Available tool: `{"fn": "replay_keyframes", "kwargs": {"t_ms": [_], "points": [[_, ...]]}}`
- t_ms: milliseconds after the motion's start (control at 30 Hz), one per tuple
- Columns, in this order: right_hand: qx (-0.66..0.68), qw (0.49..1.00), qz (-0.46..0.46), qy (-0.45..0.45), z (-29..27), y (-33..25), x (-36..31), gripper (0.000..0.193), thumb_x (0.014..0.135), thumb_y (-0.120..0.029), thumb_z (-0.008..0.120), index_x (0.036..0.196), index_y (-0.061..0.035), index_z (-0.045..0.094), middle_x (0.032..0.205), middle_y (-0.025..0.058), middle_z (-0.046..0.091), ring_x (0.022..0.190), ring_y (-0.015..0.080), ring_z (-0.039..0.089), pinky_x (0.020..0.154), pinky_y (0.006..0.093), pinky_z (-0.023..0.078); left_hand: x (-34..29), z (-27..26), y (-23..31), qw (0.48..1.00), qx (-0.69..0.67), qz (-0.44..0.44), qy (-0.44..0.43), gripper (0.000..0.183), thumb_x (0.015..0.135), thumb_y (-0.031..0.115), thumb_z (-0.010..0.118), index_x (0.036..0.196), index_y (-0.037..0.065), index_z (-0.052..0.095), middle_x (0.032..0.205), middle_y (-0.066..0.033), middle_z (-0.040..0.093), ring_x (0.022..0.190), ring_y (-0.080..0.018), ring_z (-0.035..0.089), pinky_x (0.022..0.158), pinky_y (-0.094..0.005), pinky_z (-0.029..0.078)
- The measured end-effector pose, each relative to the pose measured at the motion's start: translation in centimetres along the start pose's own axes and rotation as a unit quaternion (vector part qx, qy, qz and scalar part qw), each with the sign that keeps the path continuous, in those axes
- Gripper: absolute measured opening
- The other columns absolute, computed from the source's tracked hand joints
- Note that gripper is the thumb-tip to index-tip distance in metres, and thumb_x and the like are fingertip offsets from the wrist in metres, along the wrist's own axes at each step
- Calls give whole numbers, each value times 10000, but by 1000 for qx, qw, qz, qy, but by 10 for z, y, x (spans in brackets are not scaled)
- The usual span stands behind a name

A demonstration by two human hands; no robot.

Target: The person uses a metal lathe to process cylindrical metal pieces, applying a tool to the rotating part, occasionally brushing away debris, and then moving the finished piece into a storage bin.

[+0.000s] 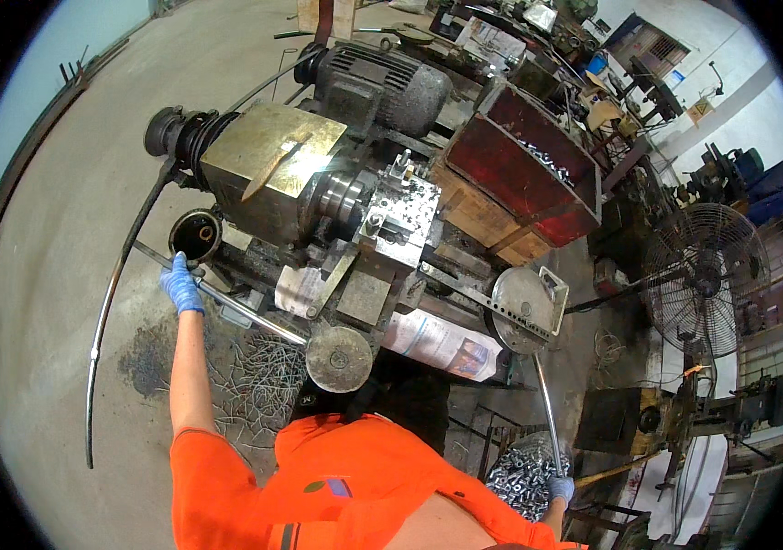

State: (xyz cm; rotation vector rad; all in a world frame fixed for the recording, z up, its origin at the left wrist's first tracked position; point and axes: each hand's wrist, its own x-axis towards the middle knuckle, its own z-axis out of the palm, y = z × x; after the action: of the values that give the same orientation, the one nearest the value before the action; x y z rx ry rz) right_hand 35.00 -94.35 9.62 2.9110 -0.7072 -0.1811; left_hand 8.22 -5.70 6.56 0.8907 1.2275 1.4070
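Note:
My left hand [180, 284], in a blue glove, is closed around a metal lever [249, 310] beside an open round pot [196, 235] with a dark inside. This lever slants down toward a round metal disc [339, 358] at the front of a small lathe [272, 156]. At the lower right my right hand [560, 489], also gloved, grips the low end of a second lever [547, 403], below another round plate [518, 307]. Just beside that hand lie many small shiny metal parts [520, 481]. The lathe's chuck [344, 197] faces a metal tool block [407, 215].
An electric motor [382, 87] sits behind the lathe. A red box [520, 170] holding small metal parts stands on wood at the right. Thin metal scraps [258, 385] litter the floor. A large caged fan [707, 275] stands farther right. A long rod [107, 339] hangs at the left.

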Motion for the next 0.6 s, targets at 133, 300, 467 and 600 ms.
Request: {"fn": "replay_keyframes", "kwargs": {"t_ms": [133,300,467,600], "points": [[-3,1000,-12,3,6,7,4,345,665,-275,619,870,-1,662,929,248,623,910,377,603,801,424,482,5,-1,-3,1000,0,-16,3,151,857,131,573,886,-13,539,601,-103,591,394,-161,536,354,-277,449],[-11,1000,-16,-3,13,14,12,336,659,-272,622,867,-10,659,931,239,626,911,377,602,802,421,484,9,-2,-8,1000,4,-15,11,159,855,136,576,876,-17,541,603,-106,594,389,-166,536,347,-281,450],[6,1000,-1,-3,12,13,8,380,667,-278,606,890,26,651,944,272,612,944,380,595,796,427,485,8,-2,-6,1000,8,-14,13,161,852,143,582,853,-13,543,603,-98,591,396,-169,544,356,-284,458],[-2,1000,4,-15,5,4,0,381,689,-299,589,891,18,653,944,271,610,943,381,594,802,435,482,6,0,-3,1000,4,-14,8,158,850,144,585,848,-8,543,605,-94,589,398,-165,544,357,-281,458]]}}
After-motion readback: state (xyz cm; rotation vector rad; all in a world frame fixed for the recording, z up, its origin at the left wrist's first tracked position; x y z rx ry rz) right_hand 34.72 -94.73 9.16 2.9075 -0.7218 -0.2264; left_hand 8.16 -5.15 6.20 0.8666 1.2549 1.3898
